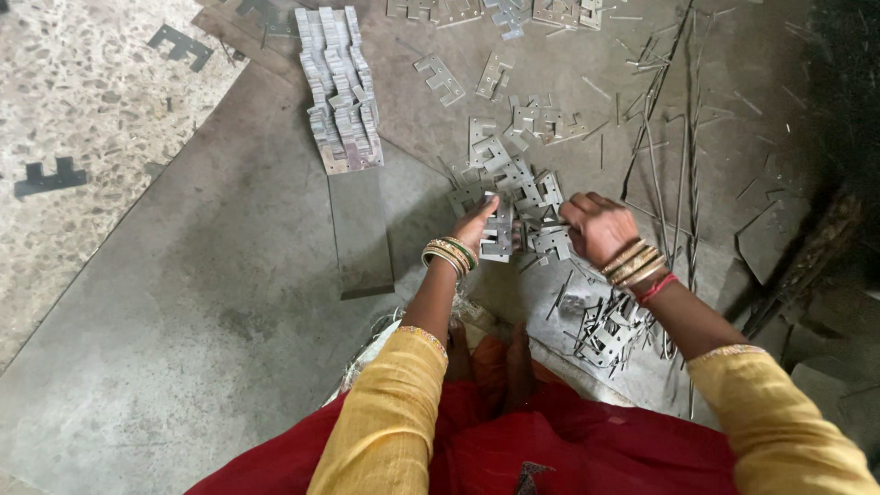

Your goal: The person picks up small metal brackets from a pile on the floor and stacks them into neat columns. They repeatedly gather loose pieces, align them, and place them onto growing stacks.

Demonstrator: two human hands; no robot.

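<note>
Fingers of the left hand pinch a small stack of stamped metal plates, while the right hand curls closed over the loose pile just beside; sharp edges could nick skin, or the stack could slip apart.

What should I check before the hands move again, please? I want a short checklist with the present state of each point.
1. Left hand has a firm hold on the small stack of stamped metal plates: ok, the fingers wrap around it.
2. Right hand is holding a piece: cannot tell, it is closed over the loose pile and hides what is under it.
3. Long stacked row of plates stands orderly on the flat strip: ok.
4. Bare room on that strip near the person: ok.
5. Thin metal slivers are kept away from the right hand: not ok, they lie beside it.
</note>
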